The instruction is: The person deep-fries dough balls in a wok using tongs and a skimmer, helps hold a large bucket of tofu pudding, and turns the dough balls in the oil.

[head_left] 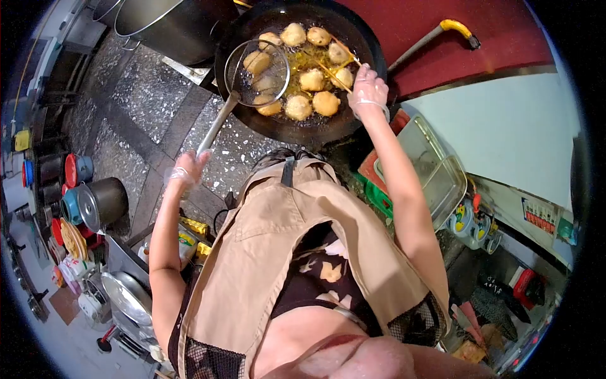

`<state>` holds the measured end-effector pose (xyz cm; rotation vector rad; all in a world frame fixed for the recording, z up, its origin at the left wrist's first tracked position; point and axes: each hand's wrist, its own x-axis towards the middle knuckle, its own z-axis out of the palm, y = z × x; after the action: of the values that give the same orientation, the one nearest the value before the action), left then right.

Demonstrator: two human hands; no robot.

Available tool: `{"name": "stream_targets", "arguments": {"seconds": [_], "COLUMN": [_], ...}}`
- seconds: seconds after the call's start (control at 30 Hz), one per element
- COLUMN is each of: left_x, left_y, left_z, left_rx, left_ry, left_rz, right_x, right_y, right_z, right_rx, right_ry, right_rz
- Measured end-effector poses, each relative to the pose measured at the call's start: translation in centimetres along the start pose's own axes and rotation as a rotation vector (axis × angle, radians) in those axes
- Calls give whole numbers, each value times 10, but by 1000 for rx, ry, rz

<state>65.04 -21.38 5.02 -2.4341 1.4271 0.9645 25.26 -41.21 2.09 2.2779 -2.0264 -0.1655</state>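
Note:
In the head view my left hand point(187, 169), in a clear plastic glove, is closed round the handle of a wire-mesh skimmer point(218, 123). The skimmer's round basket lies over the left side of a large dark wok point(246, 120), with fried dough balls visible through and around its mesh. My right hand point(368, 91), gloved too, grips a pair of long chopsticks point(332, 74) that reach into the oil. Several golden dough balls point(312, 80) float in the wok; one point(341, 78) is close to the chopsticks.
A tall metal pot point(170, 31) stands left of the wok. On the red surface at right lies a metal rod with a yellow handle point(456, 26). A clear plastic container point(435, 170) is beside my right arm. Pots and lids point(129, 297) crowd the left side.

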Motion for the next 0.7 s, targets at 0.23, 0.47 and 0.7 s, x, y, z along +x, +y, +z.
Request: {"name": "stream_targets", "arguments": {"seconds": [0.23, 0.47, 0.7], "left_x": [-8, -19, -22], "left_y": [4, 20, 17], "left_z": [1, -11, -6], "left_rx": [-30, -77, -63], "left_ry": [41, -79, -21], "left_rz": [-2, -113, -73], "right_x": [55, 85, 84], "right_y": [-41, -60, -40], "right_z": [23, 51, 25], "right_rx": [-94, -155, 533], "right_ry": [21, 82, -486], "right_rz": [-127, -119, 67]}}
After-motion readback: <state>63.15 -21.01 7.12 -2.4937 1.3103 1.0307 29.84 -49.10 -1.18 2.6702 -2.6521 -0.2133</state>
